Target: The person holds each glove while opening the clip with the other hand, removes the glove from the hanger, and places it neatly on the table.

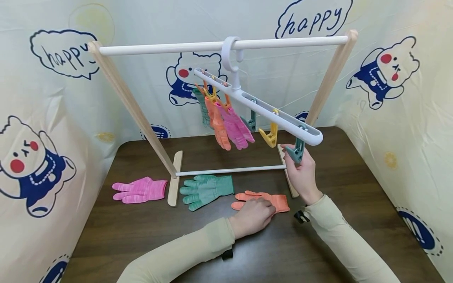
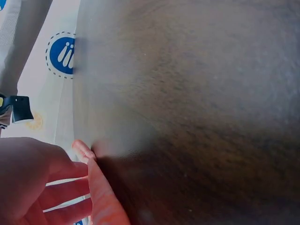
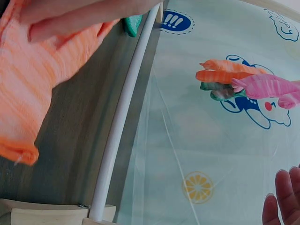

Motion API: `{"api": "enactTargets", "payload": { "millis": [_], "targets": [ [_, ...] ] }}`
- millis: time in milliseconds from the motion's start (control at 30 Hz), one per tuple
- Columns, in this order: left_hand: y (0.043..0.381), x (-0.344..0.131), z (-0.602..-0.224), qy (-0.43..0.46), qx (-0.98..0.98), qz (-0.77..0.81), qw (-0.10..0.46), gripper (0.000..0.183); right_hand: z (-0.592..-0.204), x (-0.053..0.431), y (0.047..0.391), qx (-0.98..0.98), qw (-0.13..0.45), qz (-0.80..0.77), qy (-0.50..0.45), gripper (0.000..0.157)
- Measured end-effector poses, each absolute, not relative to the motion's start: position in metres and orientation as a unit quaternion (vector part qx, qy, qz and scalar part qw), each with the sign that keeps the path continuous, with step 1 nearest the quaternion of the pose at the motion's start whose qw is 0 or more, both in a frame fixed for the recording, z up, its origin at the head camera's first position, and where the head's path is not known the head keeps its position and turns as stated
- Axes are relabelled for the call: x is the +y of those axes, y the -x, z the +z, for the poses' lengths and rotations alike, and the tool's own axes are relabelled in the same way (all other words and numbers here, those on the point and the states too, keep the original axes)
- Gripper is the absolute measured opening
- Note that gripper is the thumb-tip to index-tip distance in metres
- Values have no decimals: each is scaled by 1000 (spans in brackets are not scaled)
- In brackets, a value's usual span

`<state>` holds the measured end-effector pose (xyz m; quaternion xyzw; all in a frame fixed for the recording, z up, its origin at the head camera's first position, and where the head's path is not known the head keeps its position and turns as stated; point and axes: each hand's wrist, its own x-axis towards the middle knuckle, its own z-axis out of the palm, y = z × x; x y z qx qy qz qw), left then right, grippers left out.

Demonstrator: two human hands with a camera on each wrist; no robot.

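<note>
My left hand lies over an orange glove on the table, its fingers bent and gripping the fabric. In the left wrist view the orange glove stands raised against those fingers. My right hand is just below a teal clip at the near end of a white hanger; its fingers look loose in the right wrist view, with nothing seen between them. A green glove and a pink glove lie flat to the left.
The hanger hooks over the white top rail of a wooden-legged rack. Pink, orange and green gloves hang clipped at its far end. A yellow clip and another teal clip dangle near its middle. A lower bar spans the feet.
</note>
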<state>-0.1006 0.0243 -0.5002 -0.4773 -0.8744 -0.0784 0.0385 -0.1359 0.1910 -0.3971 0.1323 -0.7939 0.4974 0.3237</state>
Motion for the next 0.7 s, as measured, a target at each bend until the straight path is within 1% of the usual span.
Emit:
{"api": "enactTargets", "payload": {
  "millis": [133,300,533,700],
  "targets": [
    [100,25,-500,468,-881,-56,26,14,-412,197,144,-800,314,496,-125,21],
    [99,25,-501,456,-888,-46,33,15,-428,206,153,-804,311,490,-127,22],
    [100,23,-504,459,-886,-42,49,17,-429,208,153,-804,301,496,-129,22],
    [98,21,-503,457,-886,-44,70,14,-422,202,148,-803,305,496,-127,21]
  ]
}}
